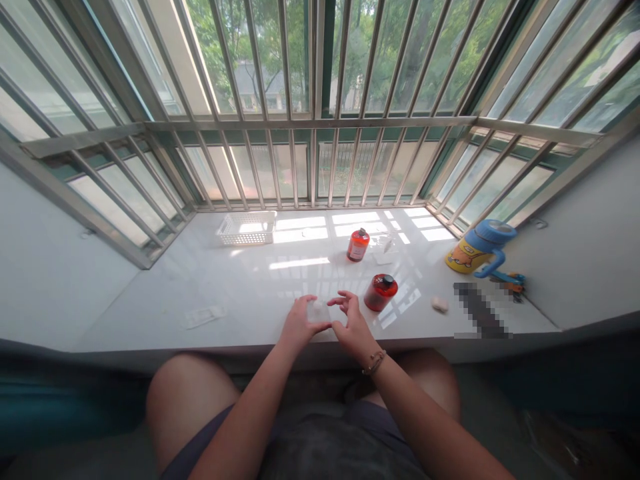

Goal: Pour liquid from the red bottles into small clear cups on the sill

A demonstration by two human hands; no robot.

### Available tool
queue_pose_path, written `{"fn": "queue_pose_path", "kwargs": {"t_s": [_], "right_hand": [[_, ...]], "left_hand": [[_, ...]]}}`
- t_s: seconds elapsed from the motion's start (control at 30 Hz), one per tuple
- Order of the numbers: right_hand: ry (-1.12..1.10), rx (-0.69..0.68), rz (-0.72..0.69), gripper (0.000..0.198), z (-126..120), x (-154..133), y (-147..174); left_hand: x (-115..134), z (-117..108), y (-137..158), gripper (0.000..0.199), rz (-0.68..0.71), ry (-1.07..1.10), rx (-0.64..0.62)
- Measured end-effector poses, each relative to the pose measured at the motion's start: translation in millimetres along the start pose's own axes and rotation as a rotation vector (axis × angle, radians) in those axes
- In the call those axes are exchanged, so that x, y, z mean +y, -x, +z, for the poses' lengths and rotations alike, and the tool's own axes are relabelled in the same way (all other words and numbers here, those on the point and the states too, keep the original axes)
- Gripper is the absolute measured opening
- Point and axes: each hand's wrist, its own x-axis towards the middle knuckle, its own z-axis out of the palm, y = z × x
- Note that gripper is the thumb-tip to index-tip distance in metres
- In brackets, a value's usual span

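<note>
Near the front edge of the white ledge, a small translucent, squarish piece point(319, 311) lies between my two hands; its kind is too faint to make out. My left hand point(299, 323) curves round its left side, with the thumb at the near edge and the fingers at the far edge. On the other side, my right hand point(353, 321) has its fingers bent and apart, with the thumb close to the piece's near right corner. A red bottle with a black cap point(381, 293) stands just right of my right hand. Farther back is a smaller orange-red bottle with a label point(358, 245).
A white perforated basket point(247, 229) sits at the back left. Clear packaging point(205, 316) lies at the left. To the right are a blue-and-yellow flask point(477, 247), a small pale lump point(440, 305) and a blurred-out dark object point(481, 311). Metal window bars point(313, 167) close the back.
</note>
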Motion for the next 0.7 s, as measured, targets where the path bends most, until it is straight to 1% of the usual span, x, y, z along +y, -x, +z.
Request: {"fn": "queue_pose_path", "kwargs": {"t_s": [0.1, 0.17, 0.27, 0.33, 0.4, 0.43, 0.47, 0.53, 0.6, 0.63, 0.7], "right_hand": [[-0.029, -0.074, -0.009, 0.078, 3, -4, 0], [-0.023, -0.092, 0.017, 0.078, 6, -5, -1], [0.019, -0.009, 0.045, 0.07, 11, -4, -3], [0.063, 0.073, 0.035, 0.073, 14, -4, -6], [0.127, 0.101, -0.033, 0.079, 14, -7, -11], [0.168, 0.074, -0.087, 0.08, 13, -10, -14], [0.215, 0.012, -0.145, 0.078, 11, -14, -18], [0.318, -0.176, -0.236, 0.066, 7, -24, -27], [0.428, -0.318, -0.241, 0.058, 3, -32, -36], [0.476, -0.351, -0.222, 0.056, 2, -36, -40], [0.543, -0.352, -0.169, 0.052, 2, -41, -45]], "left_hand": [[1, 0, 0, 0.068, 0.024, -0.01, 0.003], [1, 1, 0, 0.064, 0.029, -0.015, 0.003], [2, 1, 0, 0.062, 0.016, -0.011, 0.001], [2, 1, 0, 0.061, 0.021, -0.007, 0.003], [1, 2, 0, 0.061, 0.031, -0.007, 0.009], [1, 2, 0, 0.061, 0.037, -0.007, 0.01], [0, 2, -1, 0.061, 0.044, -0.007, 0.01], [-2, 3, -2, 0.058, 0.057, -0.007, 0.009], [-5, 5, -3, 0.056, 0.065, -0.008, 0.011], [-6, 5, -3, 0.057, 0.068, -0.01, 0.012], [-9, 6, -4, 0.061, 0.073, -0.011, 0.015]]}}
